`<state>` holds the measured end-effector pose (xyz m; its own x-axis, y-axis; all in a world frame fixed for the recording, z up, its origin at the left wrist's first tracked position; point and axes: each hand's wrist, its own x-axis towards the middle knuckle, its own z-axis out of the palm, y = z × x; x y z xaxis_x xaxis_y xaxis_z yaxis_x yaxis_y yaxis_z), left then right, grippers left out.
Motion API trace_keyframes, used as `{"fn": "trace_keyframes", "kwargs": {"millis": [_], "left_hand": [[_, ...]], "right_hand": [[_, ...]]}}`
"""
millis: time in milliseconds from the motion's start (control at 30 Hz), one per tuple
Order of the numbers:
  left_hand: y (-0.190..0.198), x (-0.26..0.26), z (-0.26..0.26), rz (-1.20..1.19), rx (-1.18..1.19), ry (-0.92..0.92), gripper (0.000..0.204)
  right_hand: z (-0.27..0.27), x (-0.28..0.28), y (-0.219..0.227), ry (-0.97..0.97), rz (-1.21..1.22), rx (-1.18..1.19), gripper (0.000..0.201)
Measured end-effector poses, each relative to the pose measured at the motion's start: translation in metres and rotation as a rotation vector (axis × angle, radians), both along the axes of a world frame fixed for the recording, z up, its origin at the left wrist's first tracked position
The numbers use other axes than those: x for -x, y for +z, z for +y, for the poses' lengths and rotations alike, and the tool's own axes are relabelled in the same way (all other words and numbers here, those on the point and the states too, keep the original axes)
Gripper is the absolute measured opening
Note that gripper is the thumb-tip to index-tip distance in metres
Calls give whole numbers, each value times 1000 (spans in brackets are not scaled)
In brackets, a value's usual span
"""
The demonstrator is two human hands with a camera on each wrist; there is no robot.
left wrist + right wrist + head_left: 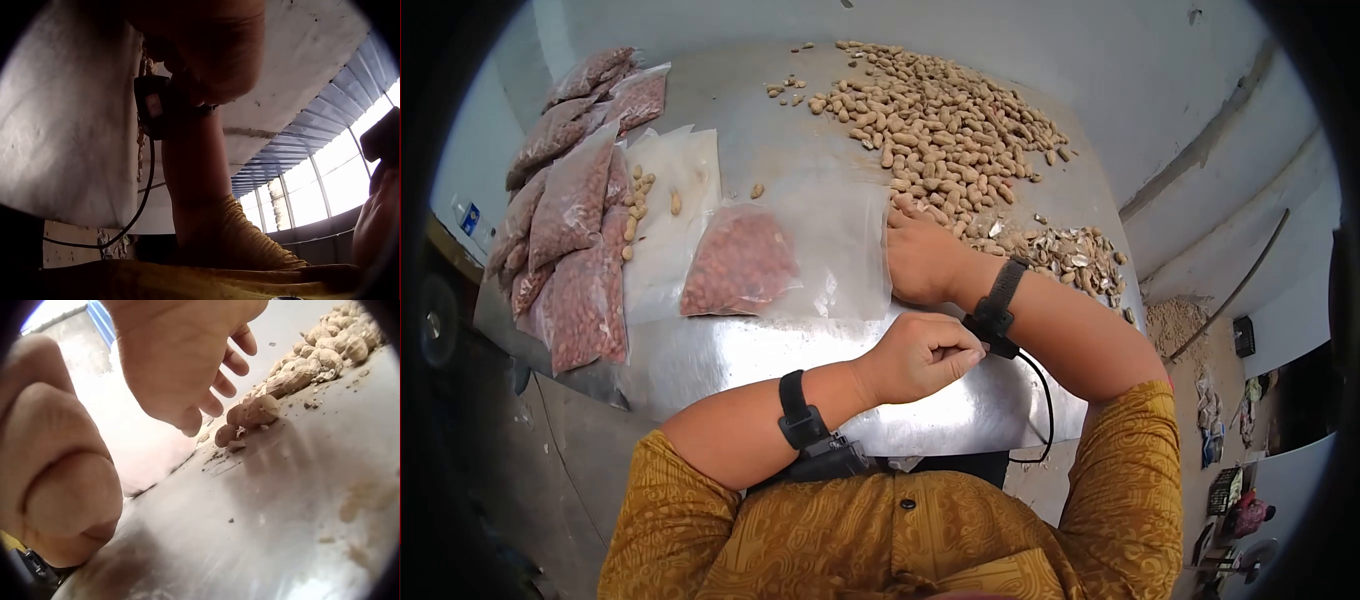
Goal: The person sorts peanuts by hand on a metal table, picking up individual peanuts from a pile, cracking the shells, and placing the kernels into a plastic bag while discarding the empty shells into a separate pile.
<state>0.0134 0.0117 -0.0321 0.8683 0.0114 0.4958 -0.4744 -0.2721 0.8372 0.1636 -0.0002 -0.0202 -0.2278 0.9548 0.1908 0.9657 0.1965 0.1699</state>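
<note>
My right hand (925,255) is at the open edge of a clear plastic bag (845,265), beside the heap of unshelled peanuts (945,130). In the right wrist view its fingers (226,384) are spread and loosely bent, with a few peanuts (250,415) on the table close beyond them. My left hand (920,357) hovers near the front of the table by the right wrist, its fingers curled in and nothing showing in them. Reddish shelled peanuts (740,260) fill the left part of the bag, which lies flat.
Filled bags of reddish peanuts (575,205) are piled at the left of the metal table (750,355). Flat clear bags (675,170) lie beside them with several loose peanuts (635,210) on top. Broken shells (1080,260) are scattered at the right. A black cable (1048,400) hangs from the right wrist.
</note>
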Motion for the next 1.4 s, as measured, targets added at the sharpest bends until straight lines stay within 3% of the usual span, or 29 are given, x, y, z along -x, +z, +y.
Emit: {"fn": "trace_keyframes", "kwargs": {"millis": [67, 167, 300, 400, 567, 667, 800, 967, 1067, 1100, 1200, 1333, 1400], "left_hand": [[-2, -1, 0, -11, -3, 23, 12], [-3, 0, 1, 41, -7, 22, 12], [0, 2, 4, 78, -22, 15, 13], [0, 2, 4, 90, -27, 15, 13], [-13, -6, 1, 2, 26, 49, 17], [-11, -6, -1, 55, 79, 70, 19], [-11, -6, 1, 79, 122, 108, 21], [-14, -8, 5, 151, 157, 120, 24], [-12, -8, 3, 213, 96, 100, 24], [-14, -9, 3, 181, 82, 112, 24], [-16, -13, 3, 218, 38, 92, 22], [-21, -13, 5, 201, 75, 100, 23], [-22, -13, 4, 190, 84, 101, 24]], "right_hand": [[3, -2, 0, 33, 39, -35, 36], [4, -15, 5, -80, -110, 25, 35], [-2, -32, 11, -197, -115, 116, 39], [-17, -44, 12, -258, -15, 77, 40], [-42, -57, 38, -433, 0, 261, 39], [-38, -67, 49, -381, 38, 156, 37], [7, -81, 62, -393, 0, 95, 41], [74, -138, 50, -603, 166, 91, 59], [108, -136, 53, -668, 182, 137, 58], [130, -137, 42, -585, 75, 44, 58], [175, -155, 10, -359, 63, 114, 58], [164, -99, 30, -512, 90, 292, 54], [151, -101, 29, -450, 88, 246, 48]]}}
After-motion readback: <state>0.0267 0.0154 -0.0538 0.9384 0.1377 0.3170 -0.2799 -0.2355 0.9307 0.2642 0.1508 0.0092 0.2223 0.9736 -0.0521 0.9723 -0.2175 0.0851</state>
